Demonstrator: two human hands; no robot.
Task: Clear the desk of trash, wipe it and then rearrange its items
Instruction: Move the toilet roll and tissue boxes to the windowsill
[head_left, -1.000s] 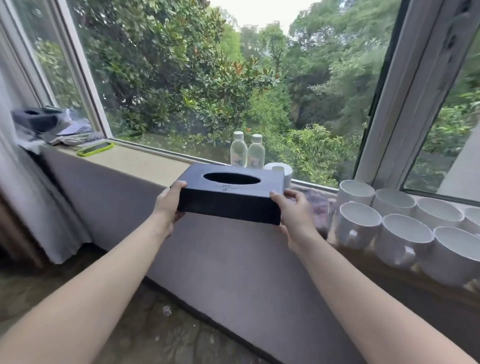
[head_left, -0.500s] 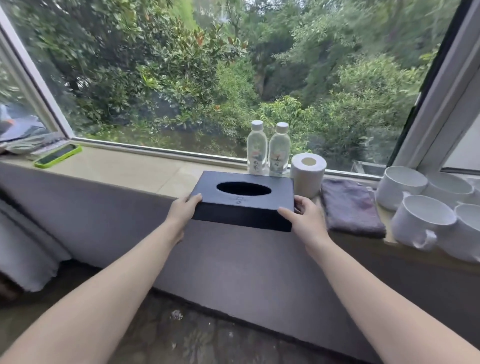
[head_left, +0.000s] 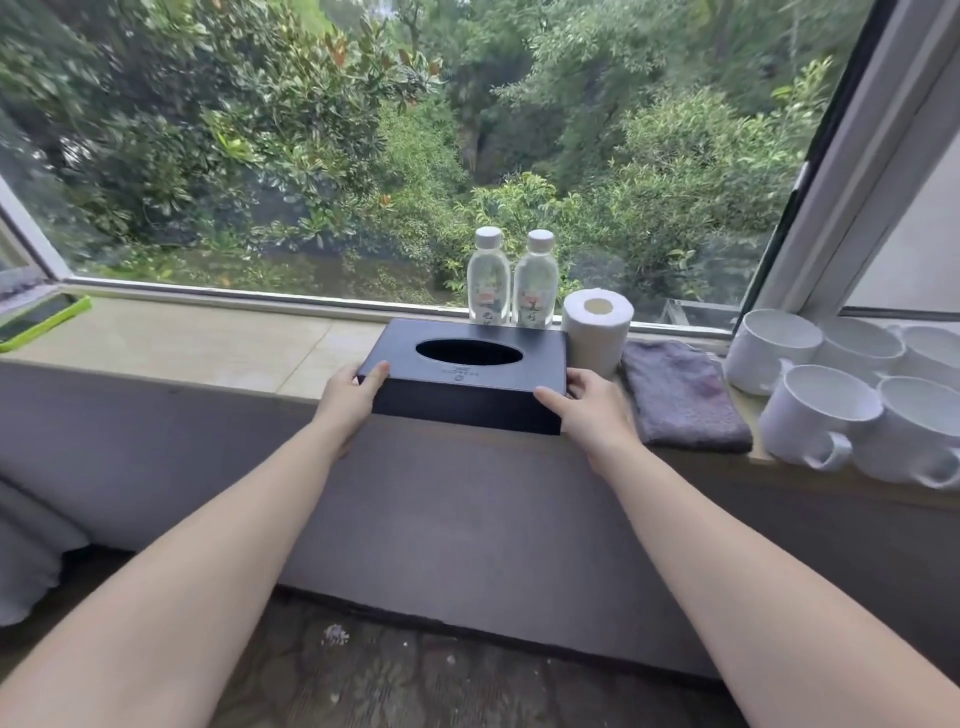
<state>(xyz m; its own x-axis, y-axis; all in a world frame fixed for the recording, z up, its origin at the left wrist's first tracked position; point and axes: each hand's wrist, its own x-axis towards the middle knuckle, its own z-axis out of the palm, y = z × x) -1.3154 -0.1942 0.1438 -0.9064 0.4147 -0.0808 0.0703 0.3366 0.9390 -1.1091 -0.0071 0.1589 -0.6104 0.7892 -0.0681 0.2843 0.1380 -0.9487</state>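
A black tissue box (head_left: 470, 384) with an oval slot lies on the beige window ledge (head_left: 208, 348), its front edge at the ledge's rim. My left hand (head_left: 350, 397) grips its left end and my right hand (head_left: 584, 405) grips its right end. Just behind the box stand two clear water bottles (head_left: 511, 280) and a white toilet paper roll (head_left: 597, 325). A folded grey cloth (head_left: 680, 395) lies right of the box.
Several white mugs (head_left: 831, 395) crowd the ledge's right end. A phone in a green case (head_left: 44, 319) lies at the far left. A grey panel drops below the ledge to a patterned floor. The window frame runs behind everything.
Both hands carried the tissue box forward and down from the air until it sits on the ledge in front of the bottles and paper roll. The view came closer.
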